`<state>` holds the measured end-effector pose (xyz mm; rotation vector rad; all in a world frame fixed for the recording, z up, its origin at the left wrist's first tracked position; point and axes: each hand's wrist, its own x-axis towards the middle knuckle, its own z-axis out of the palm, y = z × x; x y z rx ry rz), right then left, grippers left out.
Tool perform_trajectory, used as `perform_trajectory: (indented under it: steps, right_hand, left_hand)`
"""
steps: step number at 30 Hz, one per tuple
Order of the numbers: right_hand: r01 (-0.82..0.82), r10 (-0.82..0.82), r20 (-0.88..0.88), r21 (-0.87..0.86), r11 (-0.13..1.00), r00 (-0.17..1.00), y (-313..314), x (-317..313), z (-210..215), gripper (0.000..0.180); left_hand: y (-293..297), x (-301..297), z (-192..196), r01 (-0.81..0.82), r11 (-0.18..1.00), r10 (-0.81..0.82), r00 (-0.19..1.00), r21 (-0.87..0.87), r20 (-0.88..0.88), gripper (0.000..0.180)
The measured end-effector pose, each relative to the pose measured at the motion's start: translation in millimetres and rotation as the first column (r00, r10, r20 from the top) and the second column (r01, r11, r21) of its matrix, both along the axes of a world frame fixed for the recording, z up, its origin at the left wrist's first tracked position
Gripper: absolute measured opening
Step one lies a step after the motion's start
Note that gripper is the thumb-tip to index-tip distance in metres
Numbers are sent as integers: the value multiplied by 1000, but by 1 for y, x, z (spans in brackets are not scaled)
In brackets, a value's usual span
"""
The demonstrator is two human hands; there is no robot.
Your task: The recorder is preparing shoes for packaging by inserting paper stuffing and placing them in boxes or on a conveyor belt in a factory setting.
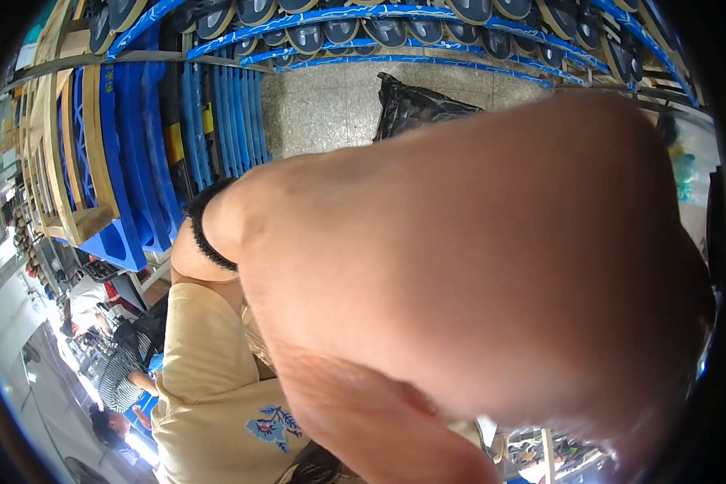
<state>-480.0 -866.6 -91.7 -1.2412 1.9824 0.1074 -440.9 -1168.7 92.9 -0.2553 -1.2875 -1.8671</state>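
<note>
My left hand (460,258) fills the middle and right of the view, very close to the camera and blurred. A black elastic band (206,227) circles that arm. Behind it is my cream sleeve (206,343), and a blue flower is embroidered on the cream top (273,427). Its fingertips run out of clear sight at the right and lower edge, so whether they hold anything is hidden. My right hand does not show.
Blue racks (323,18) with rows of dark shoes (385,32) stand across the top. Blue plastic pallets (141,153) and wooden pallets (73,153) lean at the left. A black plastic bag (415,106) lies on the speckled floor (319,113). People (121,375) are at the lower left.
</note>
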Motion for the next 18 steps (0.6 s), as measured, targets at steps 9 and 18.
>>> perform_trajectory:
  steps: [9, 18]
  right_hand:
    - [96, -93, 50, -42, 995, 994, 325, -10, -48, 31]
    - [241, -239, 103, -6, 970, 965, 319, -39, -18, 30]
  left_hand:
    - [20, -12, 20, -64, 998, 63, 989, 2, -135, 41]
    - [41, -36, 19, -66, 995, 82, 962, 69, -259, 34]
